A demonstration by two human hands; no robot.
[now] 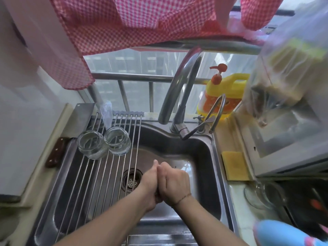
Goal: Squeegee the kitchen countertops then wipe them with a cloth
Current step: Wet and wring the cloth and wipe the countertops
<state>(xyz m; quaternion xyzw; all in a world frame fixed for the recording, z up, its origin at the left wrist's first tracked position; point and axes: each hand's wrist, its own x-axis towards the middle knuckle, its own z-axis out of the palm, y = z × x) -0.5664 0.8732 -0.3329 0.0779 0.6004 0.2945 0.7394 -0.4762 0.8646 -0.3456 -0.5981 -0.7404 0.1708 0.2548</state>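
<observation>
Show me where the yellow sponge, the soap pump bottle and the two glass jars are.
yellow sponge [234, 165], head view, middle of its top face.
soap pump bottle [225, 86], head view, yellow shoulder below the orange pump.
glass jars [92, 144], head view, left jar's side, lying on the rack.

Cloth [99, 32]: pink-and-white check. Soap bottle [223, 93]: yellow, orange label and pump. Sponge [234, 165]: yellow. Sink [200, 150]: grey steel. Knife handle [55, 151]: dark brown. Jars [103, 143]: clear glass.
</observation>
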